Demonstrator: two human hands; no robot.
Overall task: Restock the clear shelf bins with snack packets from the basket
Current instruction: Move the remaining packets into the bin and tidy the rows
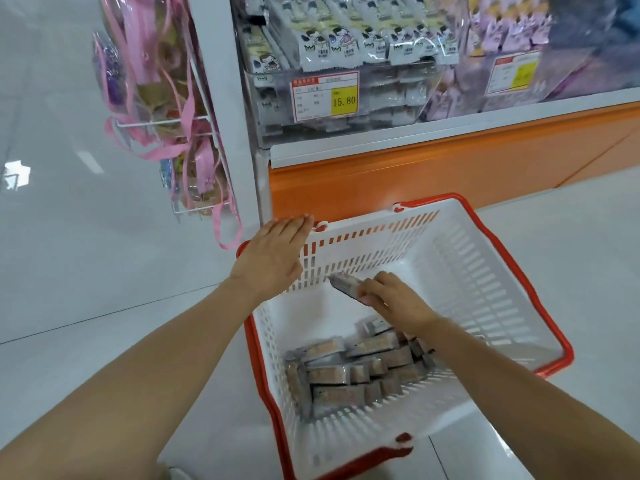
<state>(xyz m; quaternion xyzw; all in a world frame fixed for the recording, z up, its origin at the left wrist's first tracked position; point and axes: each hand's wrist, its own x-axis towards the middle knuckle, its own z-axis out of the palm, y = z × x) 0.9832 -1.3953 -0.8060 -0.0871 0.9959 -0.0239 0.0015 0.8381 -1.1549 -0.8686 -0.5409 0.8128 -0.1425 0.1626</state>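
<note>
A white plastic basket (478, 271) with red handles stands on the floor below the shelf. Several grey-wrapped snack packets (353, 372) lie piled in its near left corner. My right hand (394, 299) is inside the basket, shut on a small stack of snack packets (346, 285) lifted above the pile. My left hand (273, 254) hovers flat and open over the basket's far left corner, fingers together, holding nothing. Above, a clear shelf bin (346, 95) holds white packets behind a price tag reading 15.80. A second clear bin (502, 81) to the right holds purple packets.
An orange shelf base (415, 178) runs behind the basket. A wire rack with pink-strapped bags (166, 109) hangs on the shelf's left end. Glossy white floor (86, 271) surrounds the basket.
</note>
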